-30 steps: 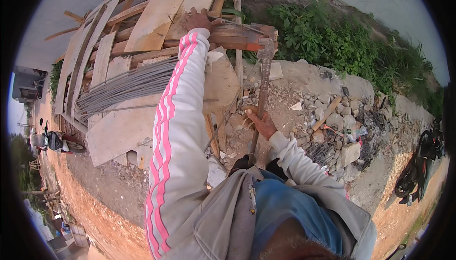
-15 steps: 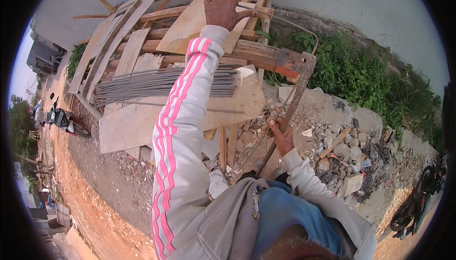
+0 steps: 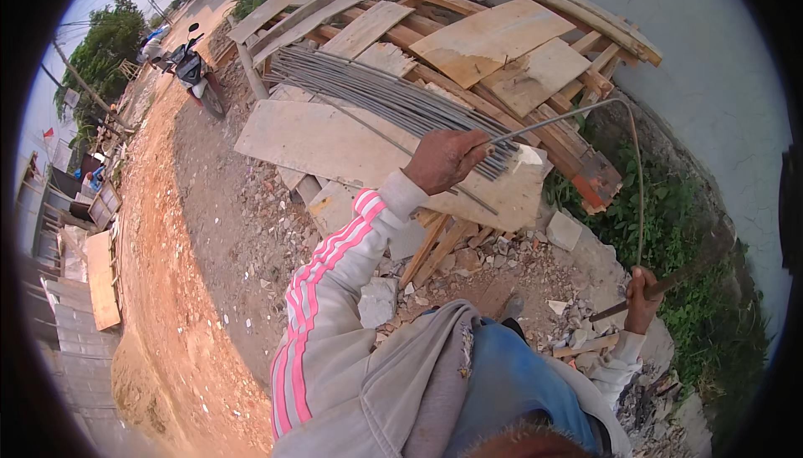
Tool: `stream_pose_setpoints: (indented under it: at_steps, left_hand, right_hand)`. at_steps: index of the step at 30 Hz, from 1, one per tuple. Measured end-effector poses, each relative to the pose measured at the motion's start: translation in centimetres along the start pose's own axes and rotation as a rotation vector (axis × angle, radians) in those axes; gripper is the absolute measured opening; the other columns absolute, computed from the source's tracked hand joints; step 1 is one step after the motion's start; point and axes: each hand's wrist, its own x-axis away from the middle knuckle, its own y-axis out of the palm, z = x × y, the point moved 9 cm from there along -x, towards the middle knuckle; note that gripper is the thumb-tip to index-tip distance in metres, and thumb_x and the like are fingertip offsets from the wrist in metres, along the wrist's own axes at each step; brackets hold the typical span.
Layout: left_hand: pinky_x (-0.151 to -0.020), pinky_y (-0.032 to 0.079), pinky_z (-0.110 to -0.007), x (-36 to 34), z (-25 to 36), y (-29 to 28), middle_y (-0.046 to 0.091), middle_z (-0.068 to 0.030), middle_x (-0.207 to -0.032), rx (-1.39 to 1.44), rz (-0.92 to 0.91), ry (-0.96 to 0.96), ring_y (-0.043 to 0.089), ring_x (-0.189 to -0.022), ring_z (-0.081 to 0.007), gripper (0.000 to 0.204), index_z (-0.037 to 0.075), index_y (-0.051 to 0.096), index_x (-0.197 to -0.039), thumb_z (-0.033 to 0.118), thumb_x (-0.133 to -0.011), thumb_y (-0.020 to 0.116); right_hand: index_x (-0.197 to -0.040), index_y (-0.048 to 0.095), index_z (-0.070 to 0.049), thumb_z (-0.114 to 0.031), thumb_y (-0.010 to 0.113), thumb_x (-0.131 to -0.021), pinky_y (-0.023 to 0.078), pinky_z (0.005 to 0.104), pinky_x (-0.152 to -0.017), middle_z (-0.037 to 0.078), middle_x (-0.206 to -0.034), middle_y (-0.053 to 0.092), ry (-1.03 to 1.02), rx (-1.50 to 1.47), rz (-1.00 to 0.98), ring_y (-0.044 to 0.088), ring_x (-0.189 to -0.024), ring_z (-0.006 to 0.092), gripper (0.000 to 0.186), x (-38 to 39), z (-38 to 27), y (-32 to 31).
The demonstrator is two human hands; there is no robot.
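My left hand [image 3: 447,159] is closed round one end of a thin grey steel rod [image 3: 559,117], above a pile of similar straight rods [image 3: 393,98]. The rod runs right, turns at a sharp corner and drops to my right hand [image 3: 642,299]. That hand grips a long rusty metal bending bar [image 3: 687,276], tilted up to the right over the weeds. The rod's lower end meets the fingers; whether they also hold it is hidden. Between the hands, a timber beam ends in a rust-orange metal plate [image 3: 598,180], with neither hand touching it.
Boards and timbers [image 3: 493,40] are stacked against a pale wall [image 3: 703,48]. A loose plywood board [image 3: 309,136] lies in front. Rubble [image 3: 468,270] covers the ground near my feet, and weeds [image 3: 677,207] grow right. A motorcycle [image 3: 196,73] stands by the dirt road [image 3: 167,232].
The bent rod and bending bar have come off the plated beam end. My left hand has drawn in from the far boards; my right hand has swung right with the bar. The view has turned.
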Motion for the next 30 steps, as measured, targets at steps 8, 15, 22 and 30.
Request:
stream_pose_setpoints:
  at_steps: [8,15,22,30]
  left_hand:
    - [-0.066,0.054,-0.041,4.3,2.1,11.2,0.071,-0.0204,-0.087,0.014,-0.03,-0.406,0.071,-0.077,-0.0371,0.03,0.008,0.068,-0.124,0.013,-0.095,0.066]
    - [-0.068,0.055,-0.041,6.3,6.0,15.2,0.072,-0.0207,-0.089,0.034,-0.013,-0.502,0.071,-0.078,-0.0366,0.03,0.009,0.071,-0.122,0.013,-0.093,0.067]
    - [-0.065,0.055,-0.045,7.3,6.3,17.3,0.072,-0.0173,-0.089,-0.116,-0.066,-0.504,0.07,-0.076,-0.037,0.032,0.012,0.07,-0.123,0.017,-0.091,0.069]
    - [-0.064,0.055,-0.043,4.9,4.1,15.9,0.073,-0.0116,-0.087,-0.291,-0.143,-0.357,0.07,-0.073,-0.0329,0.025,0.013,0.071,-0.112,0.022,-0.09,0.072]
  right_hand:
    - [-0.083,0.069,-0.003,-0.03,0.078,-0.091,0.031,0.0257,-0.048,-0.006,-0.06,0.05,0.132,0.229,-0.269,0.042,-0.052,0.0038,0.03,-9.3,1.5,-4.2]
    - [-0.084,0.069,-0.002,-0.032,0.077,-0.091,0.032,0.0273,-0.049,-0.006,-0.061,0.051,0.25,0.289,-0.387,0.043,-0.054,0.0043,0.032,-11.8,4.0,-7.7]
    - [-0.085,0.069,-0.003,-0.032,0.077,-0.092,0.032,0.0265,-0.049,-0.007,-0.061,0.051,0.311,0.297,-0.434,0.043,-0.054,0.0042,0.031,-10.4,7.0,-8.8]
    - [-0.088,0.07,-0.002,-0.03,0.075,-0.094,0.033,0.0259,-0.05,-0.006,-0.063,0.053,0.421,0.166,-0.387,0.045,-0.056,0.0038,0.03,-7.0,7.0,-7.0]
